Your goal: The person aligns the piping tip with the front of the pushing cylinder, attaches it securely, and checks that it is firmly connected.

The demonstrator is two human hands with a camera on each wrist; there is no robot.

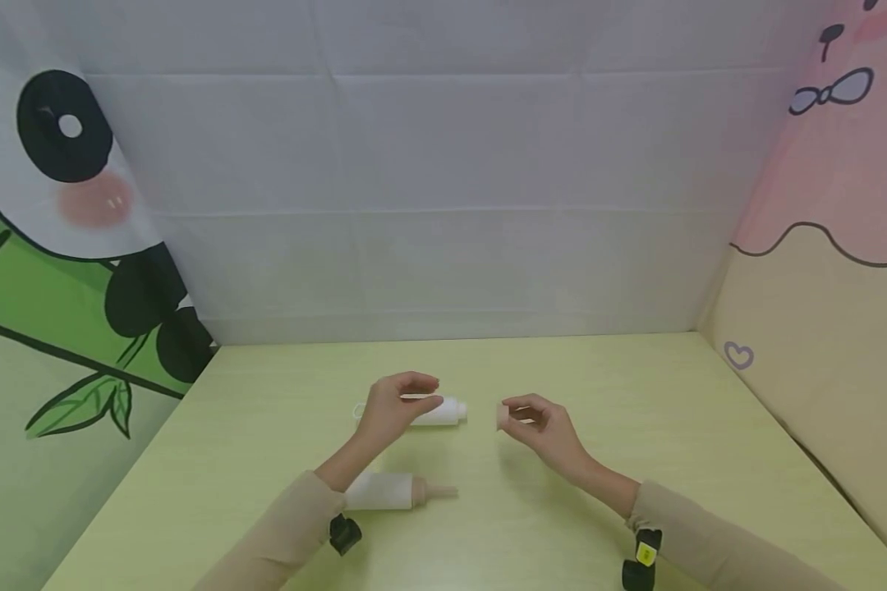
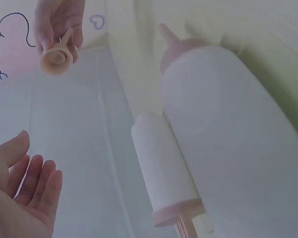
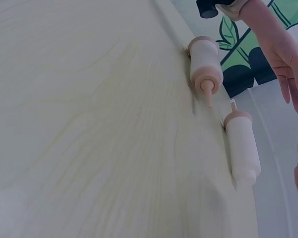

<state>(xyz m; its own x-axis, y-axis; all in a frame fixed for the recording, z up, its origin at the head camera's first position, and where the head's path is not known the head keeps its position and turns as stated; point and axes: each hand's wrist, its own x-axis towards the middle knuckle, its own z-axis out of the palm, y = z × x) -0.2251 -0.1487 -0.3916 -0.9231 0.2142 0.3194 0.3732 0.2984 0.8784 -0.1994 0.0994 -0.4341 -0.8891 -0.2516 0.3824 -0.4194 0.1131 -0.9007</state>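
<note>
Right hand (image 1: 540, 427) fingertips pinch small peach plastic nozzle cap (image 2: 57, 57), held clear of table. Left hand (image 1: 392, 406) fingers straight, relaxed, holding nothing, hovering over small white squeeze bottle (image 1: 436, 410) lying on its side. Larger white squeeze bottle with peach nozzle (image 1: 392, 491) lies nearer, by left forearm. Pale green wooden tabletop (image 1: 636, 410): open room right; back and side walls well apart.

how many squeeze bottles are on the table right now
2. One squeeze bottle lies on its side near the left forearm, nozzle on. The other bottle lies farther back, just beyond the open left hand. The right hand pinches a small cap.
</note>
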